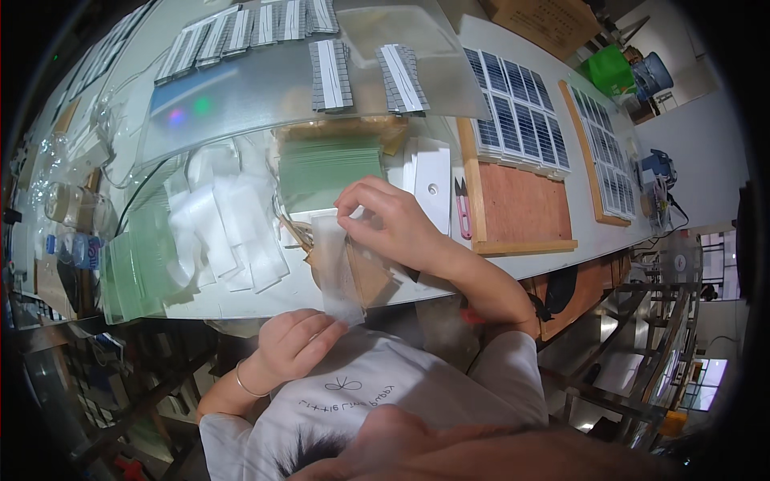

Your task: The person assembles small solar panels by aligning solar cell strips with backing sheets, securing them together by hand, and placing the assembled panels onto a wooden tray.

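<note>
Fingers, right hand [391, 227]: pinched together on the far end of a translucent film strip [334, 260].
Fingers, left hand [295, 345]: curled closed at its near end.
Film strip: spans between both hands, across the white surface's [210, 305] near edge.
Green sheet stack [327, 167]: just beyond the right hand.
Pink-handled snips [464, 215]: beside the wooden tray [525, 247].

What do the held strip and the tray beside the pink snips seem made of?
Strip: probably soft plastic film with a matte finish, being cloudy and translucent. Tray: apparently wood, dull; its rim is tan and its reddish base looks mottled.
</note>
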The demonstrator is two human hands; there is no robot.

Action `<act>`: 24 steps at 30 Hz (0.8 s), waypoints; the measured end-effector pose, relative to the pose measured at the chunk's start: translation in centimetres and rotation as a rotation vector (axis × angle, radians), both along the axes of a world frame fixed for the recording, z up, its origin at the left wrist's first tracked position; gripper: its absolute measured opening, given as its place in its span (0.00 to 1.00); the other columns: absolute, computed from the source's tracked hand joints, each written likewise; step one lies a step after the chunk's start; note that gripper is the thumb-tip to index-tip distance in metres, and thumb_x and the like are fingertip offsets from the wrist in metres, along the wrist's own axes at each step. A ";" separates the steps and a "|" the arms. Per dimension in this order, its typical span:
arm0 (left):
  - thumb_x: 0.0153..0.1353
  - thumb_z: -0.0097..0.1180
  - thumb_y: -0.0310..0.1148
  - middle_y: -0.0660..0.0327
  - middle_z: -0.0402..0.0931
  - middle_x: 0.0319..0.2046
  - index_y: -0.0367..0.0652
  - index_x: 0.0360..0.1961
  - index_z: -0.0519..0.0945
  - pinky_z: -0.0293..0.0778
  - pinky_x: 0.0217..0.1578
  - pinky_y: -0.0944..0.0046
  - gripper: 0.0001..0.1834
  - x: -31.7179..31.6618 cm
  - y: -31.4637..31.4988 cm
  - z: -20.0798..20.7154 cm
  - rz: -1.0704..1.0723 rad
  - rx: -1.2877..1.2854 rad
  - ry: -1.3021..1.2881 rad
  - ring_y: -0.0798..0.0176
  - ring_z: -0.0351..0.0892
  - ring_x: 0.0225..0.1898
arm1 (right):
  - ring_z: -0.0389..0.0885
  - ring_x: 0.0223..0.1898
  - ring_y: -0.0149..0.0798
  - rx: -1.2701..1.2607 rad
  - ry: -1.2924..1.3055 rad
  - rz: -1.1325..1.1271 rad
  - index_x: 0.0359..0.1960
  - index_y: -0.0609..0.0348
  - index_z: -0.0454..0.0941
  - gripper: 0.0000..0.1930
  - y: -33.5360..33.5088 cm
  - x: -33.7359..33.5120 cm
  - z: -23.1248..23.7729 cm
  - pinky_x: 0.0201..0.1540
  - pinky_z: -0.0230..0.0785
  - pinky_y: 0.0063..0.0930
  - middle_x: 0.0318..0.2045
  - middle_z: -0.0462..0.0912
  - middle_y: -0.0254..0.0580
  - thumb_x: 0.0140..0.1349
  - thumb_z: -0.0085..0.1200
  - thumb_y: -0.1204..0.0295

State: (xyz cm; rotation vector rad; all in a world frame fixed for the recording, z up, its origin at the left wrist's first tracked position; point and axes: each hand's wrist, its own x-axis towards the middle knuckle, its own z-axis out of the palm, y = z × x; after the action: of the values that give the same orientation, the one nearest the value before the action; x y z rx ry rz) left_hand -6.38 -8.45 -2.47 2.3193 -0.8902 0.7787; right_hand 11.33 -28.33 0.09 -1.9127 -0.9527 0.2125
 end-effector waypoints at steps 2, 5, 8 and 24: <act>0.50 0.67 0.25 0.60 0.81 0.39 0.40 0.46 0.84 0.75 0.31 0.68 0.19 0.1 -0.1 0.0 -0.002 0.012 -0.001 0.62 0.83 0.35 | 0.85 0.42 0.41 -0.032 -0.012 -0.034 0.40 0.62 0.80 0.06 0.0 0.1 -0.3 0.42 0.79 0.31 0.41 0.83 0.44 0.66 0.59 0.74; 0.52 0.69 0.25 0.59 0.82 0.38 0.38 0.45 0.84 0.76 0.31 0.68 0.17 0.1 0.0 -0.2 -0.008 -0.025 0.015 0.62 0.83 0.35 | 0.85 0.39 0.43 -0.058 0.031 -0.040 0.41 0.63 0.80 0.06 -0.1 0.1 0.0 0.43 0.79 0.32 0.40 0.83 0.45 0.66 0.59 0.74; 0.53 0.71 0.26 0.59 0.81 0.38 0.36 0.45 0.84 0.78 0.32 0.68 0.17 0.0 -0.1 0.0 -0.029 -0.018 0.034 0.62 0.84 0.34 | 0.86 0.38 0.45 -0.070 0.008 -0.050 0.41 0.62 0.80 0.06 -0.1 -0.1 0.0 0.43 0.79 0.33 0.38 0.83 0.46 0.65 0.60 0.74; 0.52 0.69 0.26 0.61 0.79 0.37 0.40 0.46 0.84 0.77 0.31 0.65 0.18 0.4 -0.9 -0.2 -0.006 -0.020 0.011 0.61 0.82 0.36 | 0.85 0.42 0.45 -0.029 -0.244 -0.176 0.52 0.59 0.78 0.16 -1.5 2.5 2.8 0.44 0.79 0.33 0.49 0.79 0.47 0.64 0.64 0.70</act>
State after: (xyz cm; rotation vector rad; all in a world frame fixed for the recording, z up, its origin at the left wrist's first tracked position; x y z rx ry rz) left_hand -5.94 -9.33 -2.70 2.3002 -0.8796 0.7680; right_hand 13.84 -29.87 2.91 -2.0693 -0.9362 -0.1132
